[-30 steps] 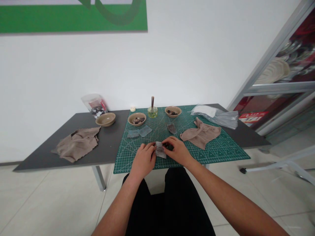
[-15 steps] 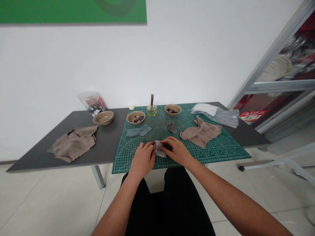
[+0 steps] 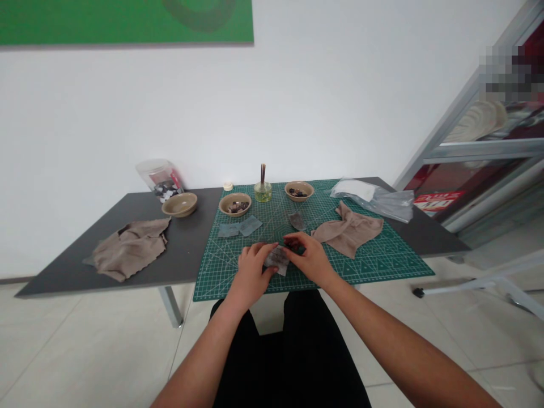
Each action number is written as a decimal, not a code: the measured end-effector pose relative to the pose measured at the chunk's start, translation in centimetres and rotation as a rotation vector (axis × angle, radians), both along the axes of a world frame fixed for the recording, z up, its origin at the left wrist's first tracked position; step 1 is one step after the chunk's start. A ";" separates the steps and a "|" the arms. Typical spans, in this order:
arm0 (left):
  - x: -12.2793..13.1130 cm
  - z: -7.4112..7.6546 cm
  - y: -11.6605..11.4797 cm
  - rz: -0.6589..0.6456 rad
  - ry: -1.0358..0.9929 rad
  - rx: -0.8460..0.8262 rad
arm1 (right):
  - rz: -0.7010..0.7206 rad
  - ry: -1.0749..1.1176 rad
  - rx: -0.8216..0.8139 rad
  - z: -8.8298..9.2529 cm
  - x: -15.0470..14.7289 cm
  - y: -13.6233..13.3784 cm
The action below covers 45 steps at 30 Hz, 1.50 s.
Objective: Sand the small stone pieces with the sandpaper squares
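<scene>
My left hand point(image 3: 251, 270) and my right hand point(image 3: 309, 256) meet over the near middle of the green cutting mat point(image 3: 382, 255). Both pinch a small grey mesh pouch point(image 3: 277, 259) between them, lifted slightly off the mat. My right fingers also close on something small and dark point(image 3: 292, 246) at the pouch's upper edge. Two flat grey pouches point(image 3: 238, 228) lie on the mat behind my left hand, and a darker one point(image 3: 296, 220) lies behind my right.
Three tan bowls stand at the back: one point(image 3: 180, 204) off the mat, two point(image 3: 235, 204) point(image 3: 299, 191) holding dark pieces. A reed diffuser bottle point(image 3: 263, 191) stands between them. Beige cloths lie left point(image 3: 127, 248) and right point(image 3: 349, 229). A tipped clear jar point(image 3: 160, 178) and plastic bags point(image 3: 374, 198) sit at the back.
Both hands have lifted the pouch a little and shifted it; my right fingers have moved up to its top edge. The camera view has tilted slightly.
</scene>
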<state>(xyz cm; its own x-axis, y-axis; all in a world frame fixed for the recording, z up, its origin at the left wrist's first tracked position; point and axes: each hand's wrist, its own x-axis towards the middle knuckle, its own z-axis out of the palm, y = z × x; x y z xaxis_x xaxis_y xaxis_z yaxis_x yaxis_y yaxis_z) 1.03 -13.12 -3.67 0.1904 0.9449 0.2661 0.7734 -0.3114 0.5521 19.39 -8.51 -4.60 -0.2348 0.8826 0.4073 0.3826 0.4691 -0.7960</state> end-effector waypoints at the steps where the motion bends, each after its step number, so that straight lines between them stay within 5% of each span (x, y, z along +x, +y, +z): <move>1: 0.2 -0.1 0.2 0.024 -0.075 -0.017 | -0.022 0.039 -0.012 -0.1 0.1 0.1; 6: 0.5 1.0 0.6 0.089 -0.225 -0.121 | -0.093 0.307 -0.080 -0.7 0.4 0.7; 12: -0.8 3.6 0.0 0.212 -0.222 0.079 | -0.132 0.486 -0.130 -0.6 0.5 0.9; 23: -0.5 2.7 -0.1 0.019 0.090 0.027 | -0.106 0.419 -0.121 -0.9 0.6 1.0; 29: -0.2 1.7 0.3 0.032 0.176 0.086 | -0.106 0.430 -0.140 -0.6 0.6 0.9; 39: 3.4 3.8 4.8 0.179 0.470 0.199 | -0.108 0.409 -0.145 -0.7 0.5 0.9; 45: 4.6 2.7 7.9 0.157 0.527 0.083 | -0.099 0.366 -0.130 -0.9 0.6 1.1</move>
